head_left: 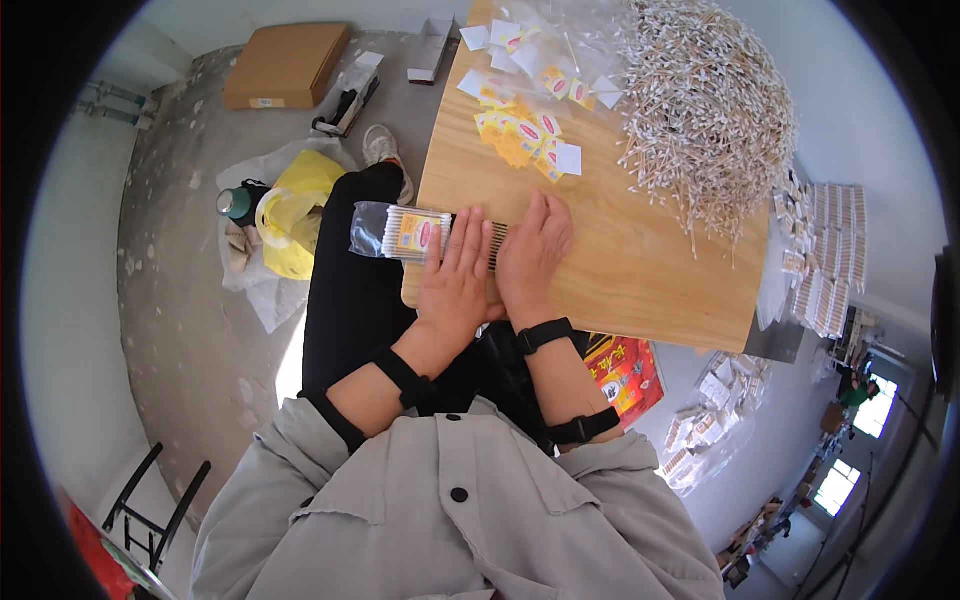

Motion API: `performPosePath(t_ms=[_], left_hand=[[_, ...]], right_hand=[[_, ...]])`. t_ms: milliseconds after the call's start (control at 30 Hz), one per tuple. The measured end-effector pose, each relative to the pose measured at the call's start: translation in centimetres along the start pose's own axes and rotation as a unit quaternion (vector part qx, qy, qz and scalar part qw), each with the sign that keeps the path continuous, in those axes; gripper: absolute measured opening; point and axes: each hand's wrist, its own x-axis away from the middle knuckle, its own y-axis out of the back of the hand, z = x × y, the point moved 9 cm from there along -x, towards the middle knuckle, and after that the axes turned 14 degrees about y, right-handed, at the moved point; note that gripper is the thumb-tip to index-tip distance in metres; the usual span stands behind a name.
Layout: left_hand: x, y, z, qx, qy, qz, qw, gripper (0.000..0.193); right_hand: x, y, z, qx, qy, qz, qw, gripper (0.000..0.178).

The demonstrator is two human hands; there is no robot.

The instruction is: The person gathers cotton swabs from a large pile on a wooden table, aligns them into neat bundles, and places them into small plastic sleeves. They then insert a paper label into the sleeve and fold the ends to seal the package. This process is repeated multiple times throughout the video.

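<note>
A clear plastic bag of cotton swabs (398, 236), with a yellow and red label card among them, juts over the table's left edge. My left hand (454, 265) lies across its right end, fingers stretched out flat. Just right of those fingers shows a strip with dark and light stripes (497, 243); I cannot make out what it is. My right hand (533, 250) rests against the right side of that strip, its fingers curled in and their tips hidden. Farther up the table lie loose yellow label cards (522, 137).
A big heap of loose cotton swabs (705, 100) covers the table's (600, 260) far right. Clear bags (560, 40) lie at the back. Stacked swab packs (835, 240) stand beyond the right edge. On the floor left are a yellow bag (300, 205), a bottle (235, 203) and a cardboard box (287, 65).
</note>
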Motion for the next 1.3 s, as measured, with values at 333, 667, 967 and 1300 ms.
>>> performPosePath(t_ms=[333, 667, 967, 1300], left_hand=[[-0.5, 4.1, 3.5, 0.05, 0.015, -0.049, 0.997, 0.089], [-0.6, 3.4, 1.6, 0.069, -0.037, -0.032, 0.996, 0.086], [-0.3, 1.0, 0.7, -0.01, -0.029, 0.004, 1.0, 0.1], [-0.1, 0.5, 0.7, -0.06, -0.021, 0.001, 0.998, 0.109]], right_hand=[[-0.2, -0.1, 0.0, -0.008, 0.002, 0.002, 1.0, 0.042], [-0.3, -0.3, -0.1, -0.008, 0.009, -0.003, 1.0, 0.041], [0.2, -0.6, -1.5, -0.106, -0.035, -0.019, 0.994, 0.044], [-0.3, -0.6, 0.0, -0.049, 0.002, 0.002, 0.999, 0.043]])
